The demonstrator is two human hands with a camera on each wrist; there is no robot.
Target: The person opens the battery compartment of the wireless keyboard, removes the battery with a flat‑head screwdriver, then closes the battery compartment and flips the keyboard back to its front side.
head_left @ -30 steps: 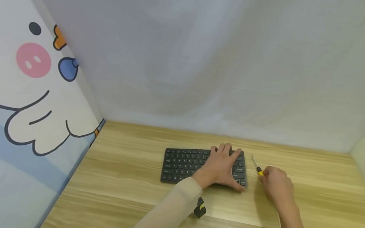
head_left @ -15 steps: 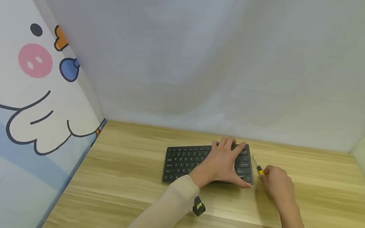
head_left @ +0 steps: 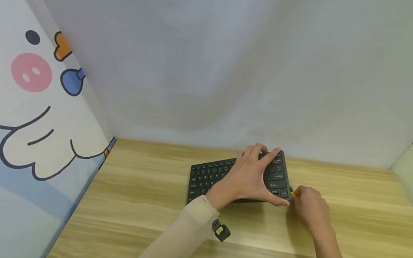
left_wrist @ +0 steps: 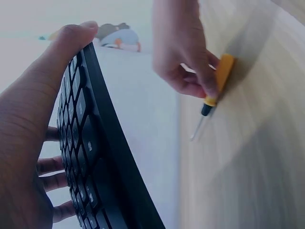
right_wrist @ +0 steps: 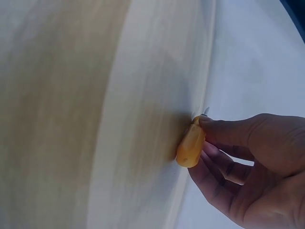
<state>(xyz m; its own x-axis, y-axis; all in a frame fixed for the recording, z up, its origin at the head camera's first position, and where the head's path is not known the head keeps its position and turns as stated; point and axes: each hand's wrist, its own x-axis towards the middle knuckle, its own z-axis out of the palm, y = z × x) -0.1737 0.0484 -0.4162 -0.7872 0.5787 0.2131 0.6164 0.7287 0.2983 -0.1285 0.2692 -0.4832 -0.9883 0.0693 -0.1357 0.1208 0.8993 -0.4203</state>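
A dark compact keyboard [head_left: 277,177] is tilted, its right end raised off the wooden table. My left hand [head_left: 248,179] grips that right end, thumb along the near edge and fingers spread over to the far edge. In the left wrist view the keyboard [left_wrist: 107,157] stands steeply, with a gap below it. My right hand [head_left: 312,208] pinches a small screwdriver by its yellow handle [right_wrist: 191,145], low at the table surface. The screwdriver [left_wrist: 222,78] points its metal tip away from me. In the head view the raised keyboard hides its shaft.
The light wood table [head_left: 143,181] reaches back to a pale grey curtain [head_left: 195,83]. A cartoon-printed panel [head_left: 27,109] borders the left side. Small black devices sit at both sleeves, one black device [head_left: 221,232] by the left cuff.
My left hand has lifted the keyboard's right end and shifted it up and rightward, so it now covers the screwdriver's shaft. The right hand stays nearly in place.
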